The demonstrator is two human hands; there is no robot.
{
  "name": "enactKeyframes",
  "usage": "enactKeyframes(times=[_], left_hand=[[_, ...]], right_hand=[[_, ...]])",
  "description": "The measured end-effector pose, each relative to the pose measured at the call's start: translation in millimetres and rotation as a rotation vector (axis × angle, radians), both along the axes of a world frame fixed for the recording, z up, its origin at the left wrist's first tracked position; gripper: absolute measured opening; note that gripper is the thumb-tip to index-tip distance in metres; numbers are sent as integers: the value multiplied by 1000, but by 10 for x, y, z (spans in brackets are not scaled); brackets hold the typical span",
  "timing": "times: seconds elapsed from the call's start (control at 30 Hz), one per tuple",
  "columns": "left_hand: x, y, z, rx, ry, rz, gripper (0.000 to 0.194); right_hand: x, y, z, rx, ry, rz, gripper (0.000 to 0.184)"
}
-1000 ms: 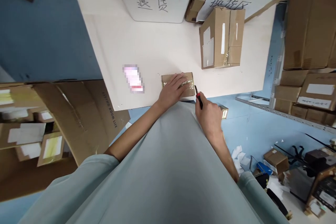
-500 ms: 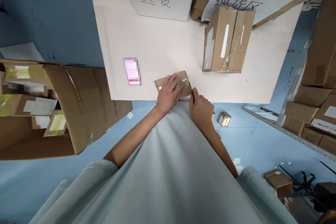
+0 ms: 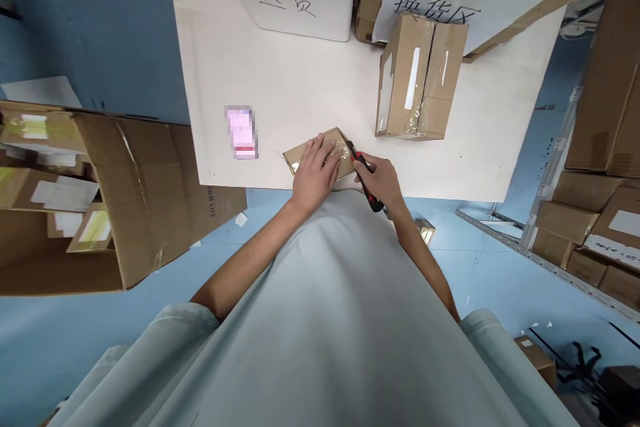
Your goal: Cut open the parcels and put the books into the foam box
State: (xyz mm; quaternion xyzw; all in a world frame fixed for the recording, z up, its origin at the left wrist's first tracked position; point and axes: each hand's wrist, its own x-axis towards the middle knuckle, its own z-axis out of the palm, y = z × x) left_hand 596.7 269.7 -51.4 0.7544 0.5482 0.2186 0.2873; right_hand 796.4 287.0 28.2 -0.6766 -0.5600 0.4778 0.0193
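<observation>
A small taped cardboard box (image 3: 341, 139) lies at a slant by the near edge of the white table (image 3: 320, 83). My left hand (image 3: 313, 173) rests on top of it, fingers stretched out flat and pressing it down. My right hand (image 3: 383, 180) is closed around a black-and-red utility knife (image 3: 371, 199). The knife's tip end meets the box's right end; the blade itself is too small to make out. Clear tape shines on the box between my two hands.
A larger taped carton (image 3: 417, 80) stands right of centre. Behind are a white foam box (image 3: 300, 3) and an open carton with a paper sign (image 3: 450, 7). A blurred-out pink item (image 3: 242, 133) lies left. A big open carton (image 3: 155, 193) holding parcels stands left, below table height.
My right hand has turned and risen a little along the box's right end, bringing more of the knife into view. My left hand stays on the box. The whole view has shifted slightly.
</observation>
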Motion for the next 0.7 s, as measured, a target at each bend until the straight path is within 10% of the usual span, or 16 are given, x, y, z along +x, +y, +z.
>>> enactKeyframes(times=[0.23, 0.33, 0.7], left_hand=[[-334, -132, -86, 59, 10, 10, 45], [-465, -153, -117, 63, 15, -22, 48], [-1084, -505, -19, 73, 91, -7, 50]], right_hand=[[-145, -361, 105, 183, -260, 240, 52], [12, -432, 70, 278, -157, 128, 52], [273, -48, -1100, -94, 288, -241, 39]])
